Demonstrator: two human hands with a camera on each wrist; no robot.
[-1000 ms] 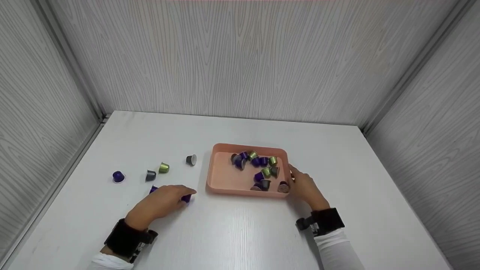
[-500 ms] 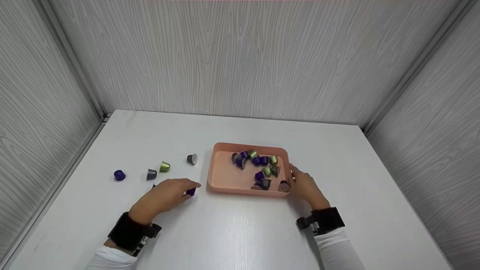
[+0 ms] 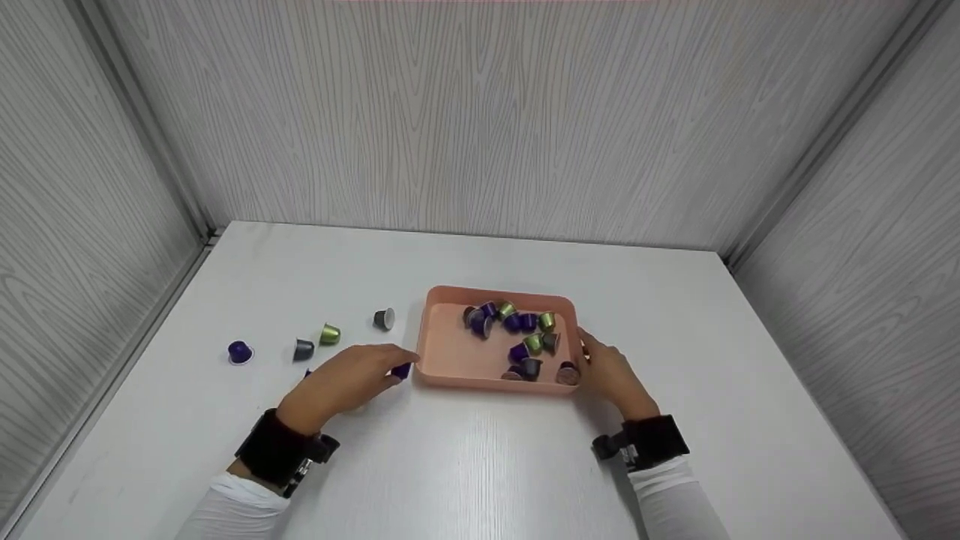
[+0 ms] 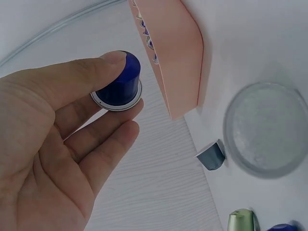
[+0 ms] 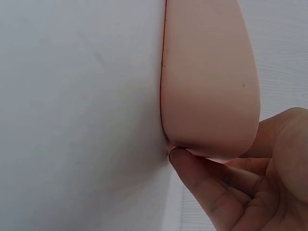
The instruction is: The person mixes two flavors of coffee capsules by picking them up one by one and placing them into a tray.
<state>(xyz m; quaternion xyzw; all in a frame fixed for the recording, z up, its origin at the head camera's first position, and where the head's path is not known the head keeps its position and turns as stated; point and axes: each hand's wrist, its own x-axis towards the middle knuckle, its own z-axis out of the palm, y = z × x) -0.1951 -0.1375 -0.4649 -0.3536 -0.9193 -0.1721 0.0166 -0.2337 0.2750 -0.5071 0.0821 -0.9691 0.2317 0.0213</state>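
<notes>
My left hand (image 3: 346, 381) pinches a dark blue-purple coffee capsule (image 4: 122, 82) between thumb and fingers, its rimmed side facing down in the left wrist view. The hand is just off the left wall of a shallow pink tray (image 3: 459, 361), with fingertips right at the rim. Inside that tray, mostly toward its right half, lie several purple, green and dark grey capsules (image 3: 527, 322). At the tray's right side my right hand (image 3: 613, 381) grips the wall near the front corner; in the right wrist view a fingertip (image 5: 185, 161) presses low against the corner.
Left of the tray, loose capsules lie on the white table (image 3: 480, 465): a dark grey one (image 3: 384, 319), a green one (image 3: 330, 334), another grey one (image 3: 303, 349) and a purple one (image 3: 240, 352). One more purple capsule is mostly hidden behind my left hand. Grey wood-grain panels (image 3: 480, 120) enclose the table.
My left hand has carried the purple capsule rightward and slightly away from me, up to the tray's left edge. The right hand and the tray have stayed in place.
</notes>
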